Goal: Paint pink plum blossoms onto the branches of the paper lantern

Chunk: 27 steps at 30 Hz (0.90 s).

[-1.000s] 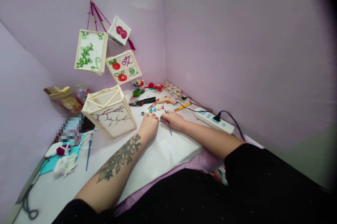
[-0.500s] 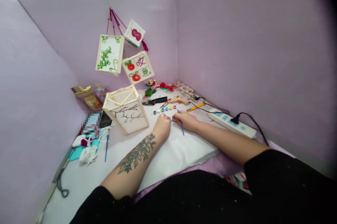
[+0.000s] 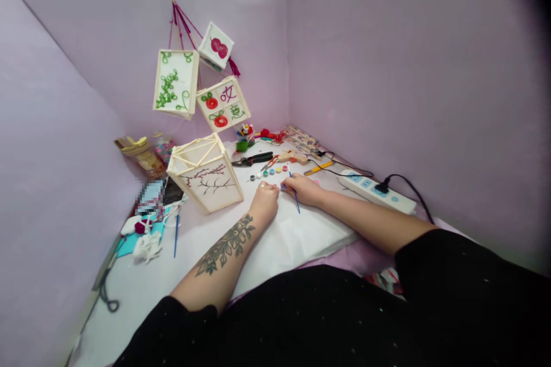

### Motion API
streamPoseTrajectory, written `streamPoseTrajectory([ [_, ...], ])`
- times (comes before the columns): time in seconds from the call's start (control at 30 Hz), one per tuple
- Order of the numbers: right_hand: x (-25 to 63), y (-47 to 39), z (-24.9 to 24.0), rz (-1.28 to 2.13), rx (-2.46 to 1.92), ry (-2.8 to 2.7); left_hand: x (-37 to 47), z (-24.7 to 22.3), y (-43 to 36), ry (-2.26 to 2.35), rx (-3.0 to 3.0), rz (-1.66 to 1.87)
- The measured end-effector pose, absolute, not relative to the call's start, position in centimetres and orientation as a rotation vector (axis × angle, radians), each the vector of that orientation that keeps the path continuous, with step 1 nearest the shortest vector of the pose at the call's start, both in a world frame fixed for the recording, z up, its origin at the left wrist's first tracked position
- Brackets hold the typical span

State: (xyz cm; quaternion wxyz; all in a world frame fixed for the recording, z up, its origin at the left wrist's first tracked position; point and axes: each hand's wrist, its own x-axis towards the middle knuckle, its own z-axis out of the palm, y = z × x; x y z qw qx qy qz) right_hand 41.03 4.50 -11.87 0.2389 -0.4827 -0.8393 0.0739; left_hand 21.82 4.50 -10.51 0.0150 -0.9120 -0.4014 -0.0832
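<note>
My right hand is closed around a thin blue paintbrush, its handle slanting down toward me. A small bluish-purple object shows at that hand's fingertips; it is too small to name. Close beside it on the left, my left hand is closed with fingers curled, and what it may hold is hidden. Just beyond both hands runs a row of small paint pots in several colours. Left of my left hand stands a stick-framed lantern with dark branches and red blossoms painted on its white side.
Black-handled pliers, a wooden glue gun and a yellow cutter lie farther back. A power strip with cords sits right. Decorated lanterns hang at the back wall. Another blue brush and crumpled tissue lie left.
The camera view has shifted slightly, so the whole scene sits a little higher. Both hands stay close together, with the paintbrush still in my right hand.
</note>
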Motion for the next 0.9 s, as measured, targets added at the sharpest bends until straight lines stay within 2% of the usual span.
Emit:
streamPoseTrajectory([
  [0.6, 41.6, 4.0, -11.6, 0.174, -1.155, -2.312, 18.5, -10.7, 5.6, -1.332, -2.727, -0.719],
  [0.77, 40.9, 3.9, -11.5, 0.201, -1.011, -2.417, 18.1, -10.6, 5.4, -1.339, -2.723, -0.653],
  [0.9, 40.3, 3.7, -11.2, 0.158, -1.085, -2.487, 18.8, -10.2, 4.8, -1.288, -2.768, -0.521],
])
